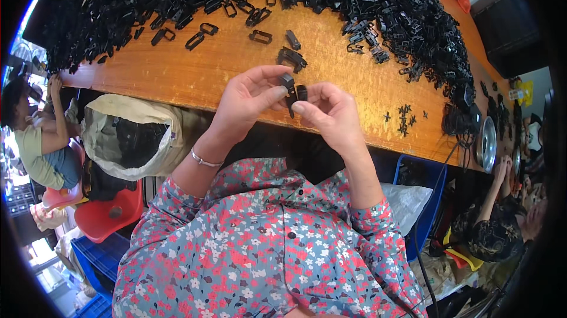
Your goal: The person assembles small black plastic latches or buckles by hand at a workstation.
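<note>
My left hand [247, 100] pinches a narrow black plastic part [289, 86] above the table's near edge, its long side pointing down. My right hand [335, 116] is closed beside it, thumb against the lower end of that part. A small dark piece [302, 91] shows at the right fingertips; whether it is joined to the first part I cannot tell. Just beyond my hands lie a black clip-like part [292, 58] and a smaller black block [293, 39]. Several open rectangular black frames, one of them a lone frame [260, 36], are scattered farther left.
A large heap of black plastic parts [407, 10] curves across the far side of the wooden table [224, 75]. Small black cross-shaped pieces [405, 118] lie right, near coiled cable [459, 122] and a metal bowl [488, 143]. A white sack [133, 167] stands left; other people sit at both sides.
</note>
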`<state>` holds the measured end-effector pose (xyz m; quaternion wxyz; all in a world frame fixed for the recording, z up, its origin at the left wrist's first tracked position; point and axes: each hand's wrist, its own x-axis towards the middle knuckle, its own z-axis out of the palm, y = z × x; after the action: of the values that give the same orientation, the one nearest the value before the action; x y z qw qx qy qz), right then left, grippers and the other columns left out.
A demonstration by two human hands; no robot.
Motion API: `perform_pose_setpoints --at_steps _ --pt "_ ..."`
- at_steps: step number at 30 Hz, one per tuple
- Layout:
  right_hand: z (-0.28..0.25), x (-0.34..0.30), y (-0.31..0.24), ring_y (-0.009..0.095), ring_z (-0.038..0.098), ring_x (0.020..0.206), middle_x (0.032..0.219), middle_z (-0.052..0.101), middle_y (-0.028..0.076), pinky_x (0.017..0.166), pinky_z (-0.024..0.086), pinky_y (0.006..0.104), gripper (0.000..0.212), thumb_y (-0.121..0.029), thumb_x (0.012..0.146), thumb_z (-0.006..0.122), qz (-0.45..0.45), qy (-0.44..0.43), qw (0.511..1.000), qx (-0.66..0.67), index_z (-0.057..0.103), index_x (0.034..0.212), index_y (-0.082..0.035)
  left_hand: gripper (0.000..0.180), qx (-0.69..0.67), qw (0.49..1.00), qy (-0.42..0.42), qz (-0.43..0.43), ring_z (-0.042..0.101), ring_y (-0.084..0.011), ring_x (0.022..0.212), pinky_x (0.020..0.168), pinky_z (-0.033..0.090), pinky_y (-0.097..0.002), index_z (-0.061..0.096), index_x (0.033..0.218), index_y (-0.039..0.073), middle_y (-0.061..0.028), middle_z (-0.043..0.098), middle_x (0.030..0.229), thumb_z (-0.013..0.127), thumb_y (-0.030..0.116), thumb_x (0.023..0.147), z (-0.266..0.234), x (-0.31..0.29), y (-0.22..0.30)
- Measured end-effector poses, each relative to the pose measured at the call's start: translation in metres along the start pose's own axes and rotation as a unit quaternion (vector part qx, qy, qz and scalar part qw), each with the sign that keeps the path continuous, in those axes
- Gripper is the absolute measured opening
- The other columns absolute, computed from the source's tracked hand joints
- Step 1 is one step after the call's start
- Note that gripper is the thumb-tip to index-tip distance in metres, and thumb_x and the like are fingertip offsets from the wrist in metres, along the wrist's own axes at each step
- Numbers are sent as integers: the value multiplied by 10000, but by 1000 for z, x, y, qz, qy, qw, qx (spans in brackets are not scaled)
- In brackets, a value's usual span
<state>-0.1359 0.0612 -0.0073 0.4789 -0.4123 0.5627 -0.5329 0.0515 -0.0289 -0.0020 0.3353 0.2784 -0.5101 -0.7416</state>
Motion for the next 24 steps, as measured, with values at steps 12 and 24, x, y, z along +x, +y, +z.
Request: perform_pose_setpoints --at_steps 12,24 --pt "19 -5 -8 280 671 658 778 668 142 619 539 389 323 -147 756 881 -144 102 924 -339 654 938 -7 488 80 992 22 99 655 -101 1037 943 548 -251 511 1442 -46 -71 684 1157 657 -63 977 33 -14 -12" --pt "25 -6 14 129 695 729 881 702 50 624 549 311 269 -126 957 740 -28 24 995 95 631 1161 11 310 232 967 32 103 635 -103 1080 955 507 -270 634 1289 -10 -38 701 1174 678 34 985 20 -9 -7"
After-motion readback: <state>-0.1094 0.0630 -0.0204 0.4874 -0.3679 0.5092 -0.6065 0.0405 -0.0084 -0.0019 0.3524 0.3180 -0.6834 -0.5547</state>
